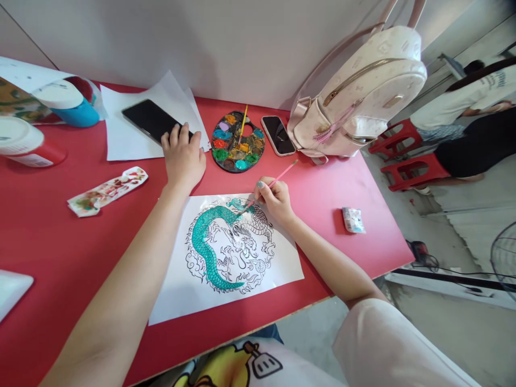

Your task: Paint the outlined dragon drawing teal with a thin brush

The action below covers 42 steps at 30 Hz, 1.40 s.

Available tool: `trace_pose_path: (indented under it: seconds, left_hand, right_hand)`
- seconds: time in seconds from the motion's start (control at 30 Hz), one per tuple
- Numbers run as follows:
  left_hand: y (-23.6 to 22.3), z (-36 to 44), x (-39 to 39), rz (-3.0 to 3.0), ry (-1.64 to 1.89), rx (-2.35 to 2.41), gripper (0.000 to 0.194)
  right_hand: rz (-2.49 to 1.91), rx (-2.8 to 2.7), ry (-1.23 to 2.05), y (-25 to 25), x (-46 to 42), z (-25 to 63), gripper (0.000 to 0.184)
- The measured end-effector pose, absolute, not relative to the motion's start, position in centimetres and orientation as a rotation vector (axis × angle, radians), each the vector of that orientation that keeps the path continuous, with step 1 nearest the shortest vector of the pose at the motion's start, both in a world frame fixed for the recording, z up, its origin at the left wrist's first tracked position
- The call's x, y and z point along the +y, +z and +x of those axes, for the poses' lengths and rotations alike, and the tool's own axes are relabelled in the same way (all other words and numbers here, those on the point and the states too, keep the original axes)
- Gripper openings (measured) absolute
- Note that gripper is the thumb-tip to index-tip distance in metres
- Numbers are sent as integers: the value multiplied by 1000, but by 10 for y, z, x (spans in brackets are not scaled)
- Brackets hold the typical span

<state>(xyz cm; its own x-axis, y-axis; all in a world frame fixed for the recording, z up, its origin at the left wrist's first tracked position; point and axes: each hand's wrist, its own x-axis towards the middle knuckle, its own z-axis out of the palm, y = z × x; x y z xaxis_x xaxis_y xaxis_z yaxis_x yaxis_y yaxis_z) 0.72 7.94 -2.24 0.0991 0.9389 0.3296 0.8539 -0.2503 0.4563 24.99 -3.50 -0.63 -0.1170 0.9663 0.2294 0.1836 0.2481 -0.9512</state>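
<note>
My right hand (275, 200) is pinched on a pink paintbrush (282, 174), its tip on the upper part of a dragon drawing (228, 248) printed on a white sheet. The dragon's body is partly painted teal. My left hand (183, 156) lies on the red table (48, 242) past the sheet, fingers curled down and resting on the near end of a black phone (151, 120) that lies on white paper (124, 137). A round paint palette (237, 142) with many colours and a yellow brush (242, 124) on it sits between the hands, further back.
A second phone (278, 135) and a cream backpack (363, 91) stand at the back right. Paint bottles (28, 142) and a blue-capped jar (66, 102) are at the left. A crumpled wrapper (107, 191) and a small packet (353, 220) lie on the table. People sit on red stools (411, 161) at right.
</note>
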Motion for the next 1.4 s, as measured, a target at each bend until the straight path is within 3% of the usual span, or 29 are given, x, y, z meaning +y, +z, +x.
trace_pose_path:
  seconds: [1.4]
  left_hand:
    - [-27,8,82,2219,854,1840,49]
  right_hand:
    - [-1036,-1404,969,-12,-35,254,73]
